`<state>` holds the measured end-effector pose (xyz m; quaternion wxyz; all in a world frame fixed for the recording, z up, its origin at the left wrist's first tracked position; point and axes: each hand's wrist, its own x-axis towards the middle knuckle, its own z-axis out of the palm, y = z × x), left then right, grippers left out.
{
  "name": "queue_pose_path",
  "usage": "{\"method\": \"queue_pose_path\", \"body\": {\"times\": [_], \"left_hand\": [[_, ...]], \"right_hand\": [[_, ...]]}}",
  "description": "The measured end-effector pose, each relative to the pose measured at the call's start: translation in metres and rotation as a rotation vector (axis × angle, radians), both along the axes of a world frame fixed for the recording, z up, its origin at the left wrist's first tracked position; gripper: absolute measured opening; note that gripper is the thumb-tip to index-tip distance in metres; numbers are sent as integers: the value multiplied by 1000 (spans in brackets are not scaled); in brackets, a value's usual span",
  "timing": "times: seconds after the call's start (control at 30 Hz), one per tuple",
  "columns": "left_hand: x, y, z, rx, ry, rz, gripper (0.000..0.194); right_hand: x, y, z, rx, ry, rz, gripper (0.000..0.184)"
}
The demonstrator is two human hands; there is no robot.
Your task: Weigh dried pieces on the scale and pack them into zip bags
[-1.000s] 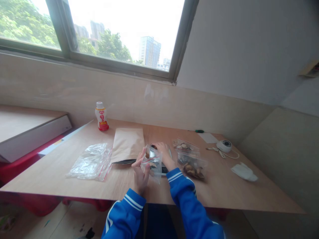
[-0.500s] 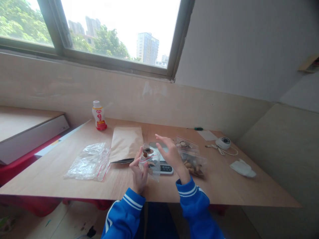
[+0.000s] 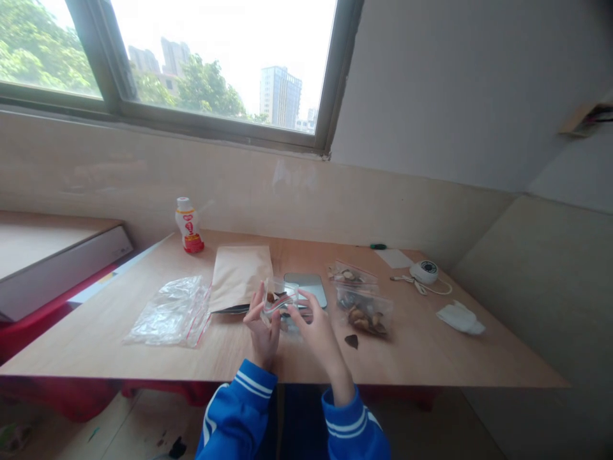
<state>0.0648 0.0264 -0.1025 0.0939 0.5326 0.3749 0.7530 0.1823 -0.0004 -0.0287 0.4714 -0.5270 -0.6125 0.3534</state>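
Note:
My left hand (image 3: 262, 324) pinches a small clear zip bag (image 3: 280, 300) with a few brown pieces inside, held above the wooden table (image 3: 431, 358). My right hand (image 3: 313, 326) has its fingers on the same bag's right side. Behind the bag a small grey scale (image 3: 306, 286) lies flat. To its right are two filled zip bags of brown pieces (image 3: 364, 310). One dark piece (image 3: 351, 340) lies loose on the table in front of them.
A brown paper pouch (image 3: 239, 276) and a pile of empty clear zip bags (image 3: 172, 310) lie to the left. A small red and white bottle (image 3: 188, 225) stands at the back. A white round device with a cable (image 3: 424, 271) and a white cloth (image 3: 460, 318) are at the right.
My right hand drew out of the small bag, swung right with fingers spread, then came back to grip the bag. A dark piece now lies on the table.

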Motion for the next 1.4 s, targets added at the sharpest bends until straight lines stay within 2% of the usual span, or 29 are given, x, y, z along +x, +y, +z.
{"method": "queue_pose_path", "body": {"times": [0.1, 0.2, 0.27, 0.37, 0.43, 0.53, 0.6, 0.7, 0.83, 0.9, 1.0, 1.13, 1.27, 1.4], "left_hand": [[0, -2, 0, 53, 60, 1, 25], [2, -12, 8, 31, 58, -17, 27], [5, -22, 16, -53, -45, -31, 30], [9, -33, 27, -307, -245, -96, 39], [9, -36, 31, -426, -293, -119, 42], [5, -37, 35, -497, -317, -165, 40], [2, -39, 43, -510, -314, -217, 38], [2, -52, 68, -485, -114, -200, 28], [12, -73, 111, -293, 428, -142, 15], [18, -79, 123, -253, 515, -156, 14], [21, -80, 125, -343, 411, -142, 17], [16, -79, 115, -486, 95, -149, 23], [13, -83, 112, -512, -92, -172, 27], [12, -85, 108, -502, -202, -126, 28]], "right_hand": [[-8, -5, 0, 75, 171, -25, 38], [-8, -12, -3, 108, 345, -95, 32], [-5, -16, -8, 98, 459, -134, 32], [3, -21, -15, 90, 573, -178, 32], [7, -23, -18, 86, 643, -199, 32], [12, -24, -19, 61, 727, -190, 31], [14, -24, -21, 56, 724, -193, 32], [18, -23, -25, 25, 681, -153, 38], [25, -22, -30, 36, 719, -99, 41], [29, -21, -31, 60, 778, -89, 39], [35, -23, -30, 17, 823, -60, 38], [43, -26, -30, 15, 700, -118, 42], [46, -28, -27, 102, 513, -192, 39], [47, -31, -20, 148, 478, -224, 39]]}}
